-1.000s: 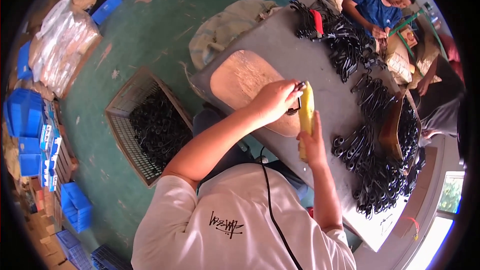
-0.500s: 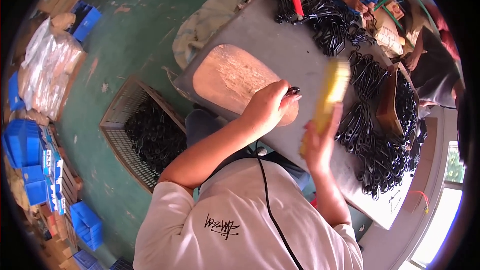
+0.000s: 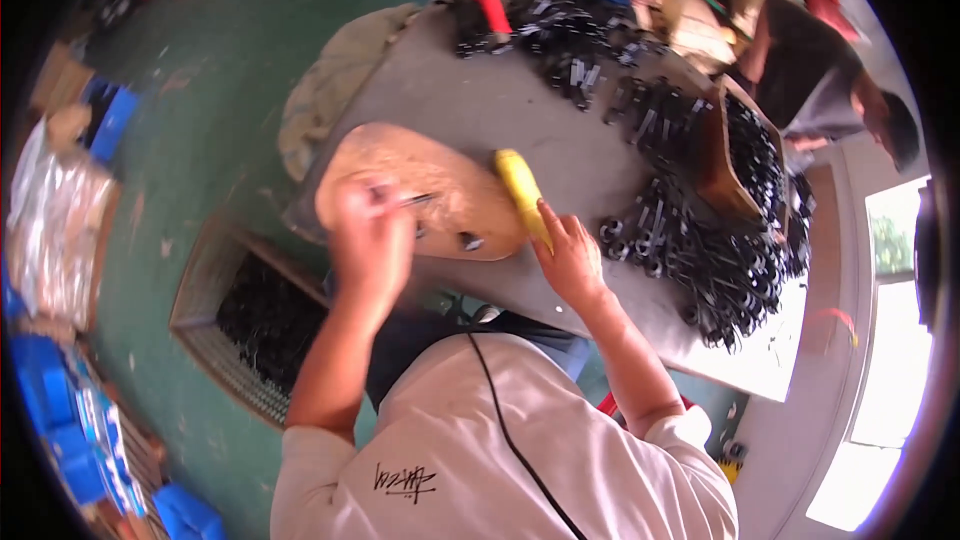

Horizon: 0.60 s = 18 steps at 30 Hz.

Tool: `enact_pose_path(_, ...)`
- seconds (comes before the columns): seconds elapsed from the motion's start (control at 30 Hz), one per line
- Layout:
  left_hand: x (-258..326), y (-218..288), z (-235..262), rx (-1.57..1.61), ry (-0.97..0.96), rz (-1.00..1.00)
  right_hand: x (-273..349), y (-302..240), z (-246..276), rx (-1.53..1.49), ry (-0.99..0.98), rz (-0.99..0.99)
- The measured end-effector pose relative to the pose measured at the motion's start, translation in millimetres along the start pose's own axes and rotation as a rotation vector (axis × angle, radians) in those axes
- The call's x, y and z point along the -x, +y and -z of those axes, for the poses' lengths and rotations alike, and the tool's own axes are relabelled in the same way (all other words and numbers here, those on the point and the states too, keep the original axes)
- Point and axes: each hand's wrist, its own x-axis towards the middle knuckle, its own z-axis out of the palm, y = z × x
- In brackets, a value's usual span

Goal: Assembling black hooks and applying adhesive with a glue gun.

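My right hand [image 3: 572,262] grips a long yellow bar-shaped tool [image 3: 519,186], its far end resting on or just over the right edge of a worn wooden board [image 3: 455,175]. Smeared by motion, my left hand [image 3: 370,245] is over the left part of the board. A thin dark rod [image 3: 418,199] sticks out from its pinched fingers. Near the board's front edge lies a small black piece [image 3: 470,240]; its exact kind is too blurred to tell.
Piles of black looped metal parts [image 3: 700,270] cover the right of the grey table [image 3: 590,155]; a cardboard box [image 3: 735,155] holds more. A red-handled object [image 3: 491,13] lies far back. On the floor stands a crate [image 3: 205,315] of black parts. Two people [image 3: 815,70] are beyond the table.
My left hand has moved left from the board's right end. The yellow tool has swung from raised at the right down toward the board. The whole view has shifted.
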Motion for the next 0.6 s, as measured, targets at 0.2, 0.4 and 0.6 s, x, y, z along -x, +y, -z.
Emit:
enact_pose_path(0.2,4,0,138,-0.186,0.378,-0.029,6,81,41,0.28,0.494,-0.259)
enact_pose_path(0.4,16,-47,245,-0.916,0.453,0.192,18,173,54,0.457,0.551,-0.62)
enact_pose_path(0.6,12,-98,244,-1.063,0.36,0.051,-26,236,57,0.356,0.445,-0.463)
